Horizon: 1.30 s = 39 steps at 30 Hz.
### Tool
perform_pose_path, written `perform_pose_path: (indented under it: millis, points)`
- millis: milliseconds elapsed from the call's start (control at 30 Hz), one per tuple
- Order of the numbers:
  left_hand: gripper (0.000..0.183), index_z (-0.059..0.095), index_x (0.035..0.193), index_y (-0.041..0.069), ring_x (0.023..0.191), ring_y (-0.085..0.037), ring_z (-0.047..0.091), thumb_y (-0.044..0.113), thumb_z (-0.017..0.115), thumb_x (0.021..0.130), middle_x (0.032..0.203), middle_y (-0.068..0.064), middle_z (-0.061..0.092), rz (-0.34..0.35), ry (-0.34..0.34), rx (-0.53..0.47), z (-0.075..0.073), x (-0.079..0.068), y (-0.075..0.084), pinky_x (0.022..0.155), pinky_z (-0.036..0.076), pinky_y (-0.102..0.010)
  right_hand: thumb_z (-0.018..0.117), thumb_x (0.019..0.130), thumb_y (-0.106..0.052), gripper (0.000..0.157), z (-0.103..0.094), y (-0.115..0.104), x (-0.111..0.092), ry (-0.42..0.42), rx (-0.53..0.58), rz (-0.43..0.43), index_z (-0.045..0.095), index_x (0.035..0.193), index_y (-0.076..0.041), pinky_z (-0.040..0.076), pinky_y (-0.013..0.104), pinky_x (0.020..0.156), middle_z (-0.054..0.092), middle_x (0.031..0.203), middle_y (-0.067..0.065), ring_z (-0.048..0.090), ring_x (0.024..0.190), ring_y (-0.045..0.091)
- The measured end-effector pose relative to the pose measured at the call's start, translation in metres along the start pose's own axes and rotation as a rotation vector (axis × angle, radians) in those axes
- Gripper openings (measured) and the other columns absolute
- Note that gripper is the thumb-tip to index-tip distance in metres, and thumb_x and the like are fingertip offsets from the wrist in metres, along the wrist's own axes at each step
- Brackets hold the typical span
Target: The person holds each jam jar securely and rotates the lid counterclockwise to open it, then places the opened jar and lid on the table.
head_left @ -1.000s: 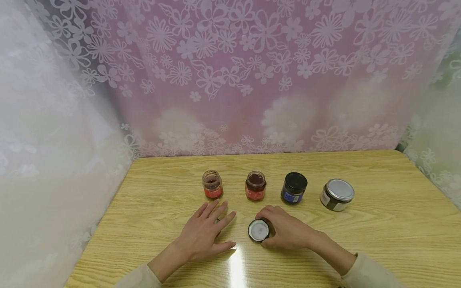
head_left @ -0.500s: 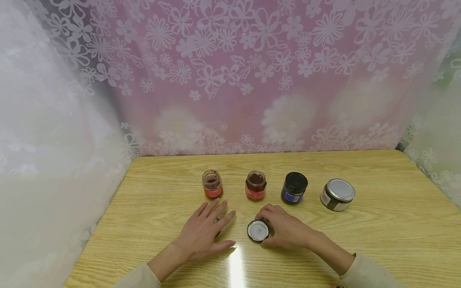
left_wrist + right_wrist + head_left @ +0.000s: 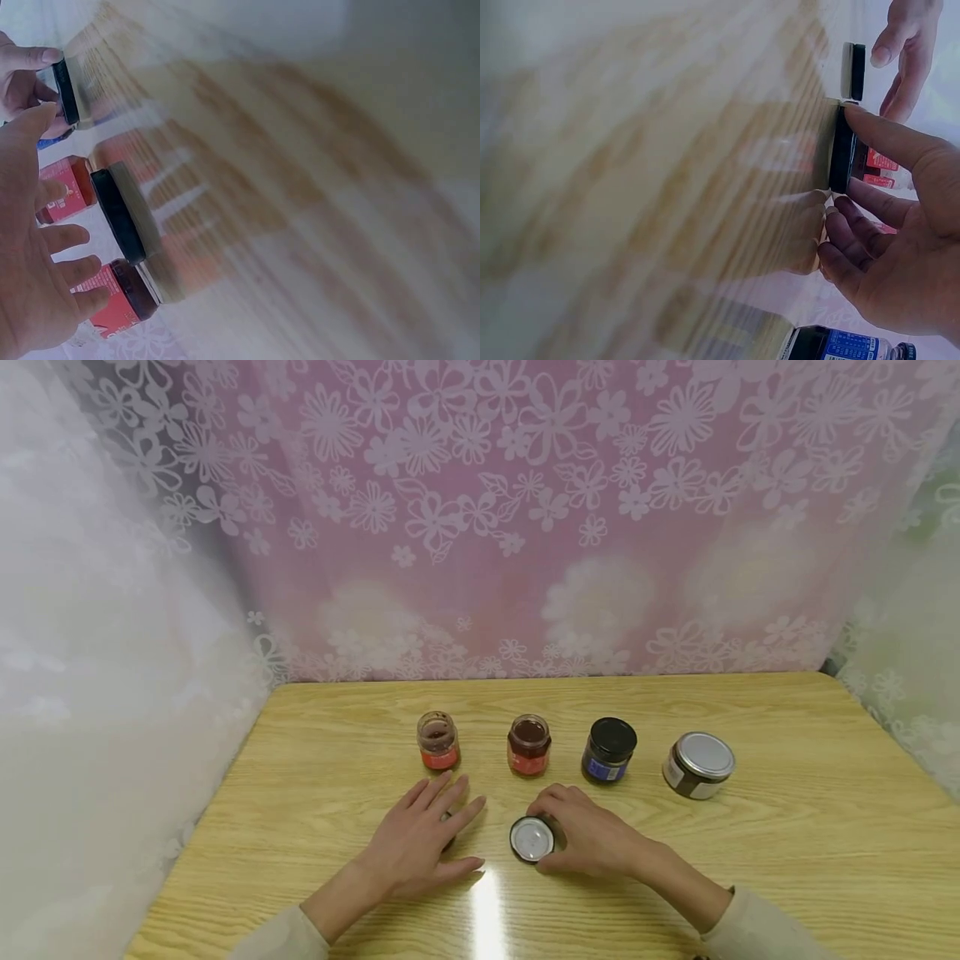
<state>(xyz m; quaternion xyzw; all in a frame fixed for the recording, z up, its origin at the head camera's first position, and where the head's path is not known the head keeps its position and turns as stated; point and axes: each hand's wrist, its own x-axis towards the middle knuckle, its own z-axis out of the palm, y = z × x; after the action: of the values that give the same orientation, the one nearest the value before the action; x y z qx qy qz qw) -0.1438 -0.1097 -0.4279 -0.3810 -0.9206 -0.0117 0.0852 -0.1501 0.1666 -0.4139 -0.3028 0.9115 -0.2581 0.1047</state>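
In the head view my right hand (image 3: 588, 837) holds a dark-rimmed jar lid (image 3: 532, 839) by its edge, its pale inner side facing up on the table. The right wrist view has the thumb and forefinger at opposite sides of this lid (image 3: 843, 150). My left hand (image 3: 412, 842) is spread with its fingers extended above a second dark lid (image 3: 448, 842), which it mostly hides. From the left wrist that second lid (image 3: 118, 216) lies flat on the table, just beyond the left fingers. Behind the hands stand two lidless jars, one at left (image 3: 438, 743) and one at centre (image 3: 528, 747).
A blue-labelled jar (image 3: 609, 752) with a black lid stands right of the lidless pair. Farther right is a wide jar (image 3: 699, 766) with a silver lid. The wooden table (image 3: 787, 843) ends at a pink flowered curtain (image 3: 480, 568) behind.
The head view shifts slightly. Both hands keep nearly the same pose, and the held lid stays at the right fingers.
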Motion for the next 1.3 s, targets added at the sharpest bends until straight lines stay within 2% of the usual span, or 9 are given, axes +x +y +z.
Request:
perform_pose_path:
  millis: [233, 767, 967, 1167, 1300]
  points:
    - [0.071, 0.043, 0.145, 0.024, 0.138, -0.030, 0.029, 0.068, 0.040, 0.090, 0.149, -0.010, 0.036, 0.014, -0.013, -0.008, -0.002, 0.000, 0.000, 0.109, 0.025, -0.046, 0.082, 0.074, -0.035, 0.054, 0.002, 0.001, -0.001, 0.023, -0.019, 0.023, 0.061, 0.118, -0.013, 0.045, 0.044, 0.088, 0.053, 0.117, -0.002, 0.049, 0.109, 0.019]
    - [0.072, 0.043, 0.145, 0.023, 0.136, -0.032, 0.032, 0.068, 0.043, 0.089, 0.149, -0.011, 0.036, 0.036, -0.013, -0.005, 0.000, -0.002, -0.001, 0.108, 0.027, -0.047, 0.081, 0.076, -0.035, 0.052, -0.001, 0.000, 0.002, -0.021, -0.025, 0.033, 0.062, 0.119, -0.014, 0.045, 0.044, 0.089, 0.053, 0.117, -0.002, 0.049, 0.109, 0.019]
    - [0.072, 0.043, 0.146, 0.023, 0.137, -0.032, 0.030, 0.068, 0.043, 0.089, 0.149, -0.010, 0.035, 0.035, -0.019, -0.014, 0.000, 0.000, -0.001, 0.108, 0.026, -0.047, 0.081, 0.075, -0.037, 0.055, -0.002, -0.001, 0.003, -0.019, -0.033, 0.010, 0.061, 0.121, -0.013, 0.044, 0.044, 0.090, 0.054, 0.117, -0.001, 0.049, 0.109, 0.019]
    - [0.072, 0.042, 0.146, 0.024, 0.137, -0.031, 0.030, 0.068, 0.043, 0.089, 0.150, -0.009, 0.035, 0.028, -0.006, -0.011, 0.001, 0.000, 0.000, 0.108, 0.026, -0.046, 0.071, 0.082, -0.049, 0.059, -0.007, 0.001, -0.001, -0.060, 0.029, -0.010, 0.057, 0.127, -0.014, 0.040, 0.045, 0.095, 0.052, 0.124, -0.002, 0.045, 0.115, 0.018]
    - [0.070, 0.044, 0.145, 0.022, 0.136, -0.030, 0.032, 0.067, 0.042, 0.090, 0.148, -0.009, 0.038, 0.027, 0.034, -0.022, 0.002, 0.000, 0.000, 0.108, 0.027, -0.046, 0.061, 0.088, -0.054, 0.058, -0.009, 0.004, -0.005, -0.080, 0.051, -0.040, 0.055, 0.130, -0.015, 0.038, 0.046, 0.098, 0.050, 0.128, -0.004, 0.043, 0.119, 0.017]
